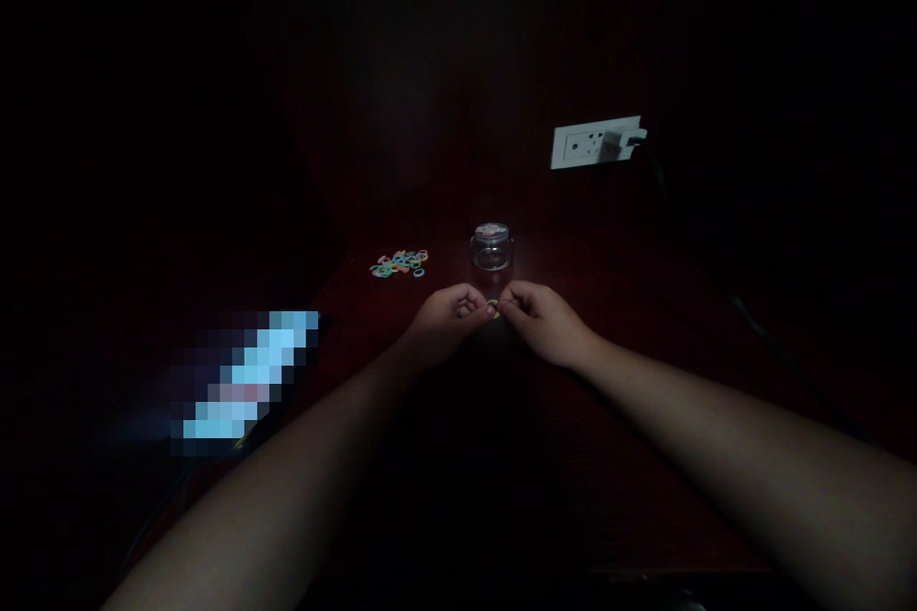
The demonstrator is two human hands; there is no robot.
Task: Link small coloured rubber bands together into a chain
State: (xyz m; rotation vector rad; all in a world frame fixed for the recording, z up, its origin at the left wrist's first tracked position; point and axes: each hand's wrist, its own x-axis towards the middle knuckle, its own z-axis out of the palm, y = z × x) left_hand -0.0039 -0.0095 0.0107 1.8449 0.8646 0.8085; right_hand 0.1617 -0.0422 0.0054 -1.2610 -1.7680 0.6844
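Note:
My left hand (455, 317) and my right hand (541, 317) meet over the dark reddish table, in front of a clear jar (492, 258). Thumb and fingers of both are pinched on a small yellow hair tie (494, 306), which is partly covered by the fingertips. The jar stands upright just beyond, with a lid (492, 231) on its top. To the left of it lies a loose pile of small hair ties (399, 263) in several pastel colours.
A bright, blurred-out screen (250, 377) sits to the left, beside my left forearm. On the back wall is a white socket panel (594, 143) with a plug (631, 138) in it. A dark cable (766, 339) runs along the right side. The surroundings are very dark.

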